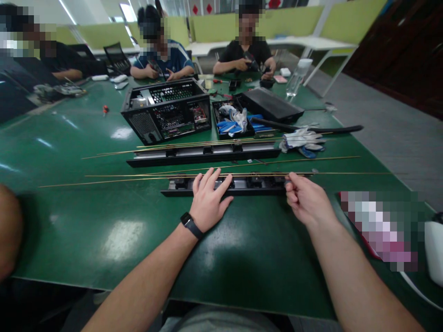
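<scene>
Fingers spread, my left hand [209, 198] lies over the near black rail [242, 191], which has a pale channel and several dark blocks inside. Thin brass-coloured rods [138, 176] run along and past that rail, under or beside my fingertips. At the rail's right part, my right hand [304, 196] is closed in a pinch. A small dark bit shows at its fingertips, too small to name, and a rod passes close by. Beyond lies a second black rail [204, 159] with more rods along its top.
An open black computer case [169, 113] stands farther back, beside a tray [221, 136] of gloves. More gloves [302, 140], a black tube [321, 129] and a clear bottle [298, 78] lie or stand to the right. Several people sit around the green table [86, 230].
</scene>
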Demonstrator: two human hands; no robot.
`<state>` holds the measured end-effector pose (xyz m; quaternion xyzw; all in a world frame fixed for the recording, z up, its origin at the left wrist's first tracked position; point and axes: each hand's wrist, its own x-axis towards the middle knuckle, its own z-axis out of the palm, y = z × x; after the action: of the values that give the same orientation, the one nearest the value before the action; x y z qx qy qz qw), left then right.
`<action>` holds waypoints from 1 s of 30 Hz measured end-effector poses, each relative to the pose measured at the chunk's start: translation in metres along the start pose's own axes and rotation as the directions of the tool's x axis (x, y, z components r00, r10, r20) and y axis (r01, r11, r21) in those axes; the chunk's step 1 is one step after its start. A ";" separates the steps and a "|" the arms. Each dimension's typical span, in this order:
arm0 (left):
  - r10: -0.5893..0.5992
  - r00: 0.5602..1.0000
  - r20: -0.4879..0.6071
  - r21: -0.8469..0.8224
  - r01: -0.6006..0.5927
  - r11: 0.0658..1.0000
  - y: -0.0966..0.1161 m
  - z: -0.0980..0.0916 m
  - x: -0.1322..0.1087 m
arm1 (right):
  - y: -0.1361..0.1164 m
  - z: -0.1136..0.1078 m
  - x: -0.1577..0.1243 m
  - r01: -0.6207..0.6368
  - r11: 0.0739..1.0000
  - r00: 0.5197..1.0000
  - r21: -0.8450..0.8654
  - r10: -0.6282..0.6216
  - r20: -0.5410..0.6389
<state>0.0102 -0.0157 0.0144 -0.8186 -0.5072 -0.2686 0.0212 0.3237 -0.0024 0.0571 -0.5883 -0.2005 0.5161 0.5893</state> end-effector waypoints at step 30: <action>0.003 1.000 0.000 0.007 -0.003 1.000 -0.001 0.002 0.000 | -0.008 -0.017 0.018 0.036 0.998 0.983 0.057 -0.025 -0.182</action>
<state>0.0099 -0.0148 0.0128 -0.8194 -0.5069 -0.2666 0.0245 0.3479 0.0058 0.0534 -0.6116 -0.1394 0.4572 0.6305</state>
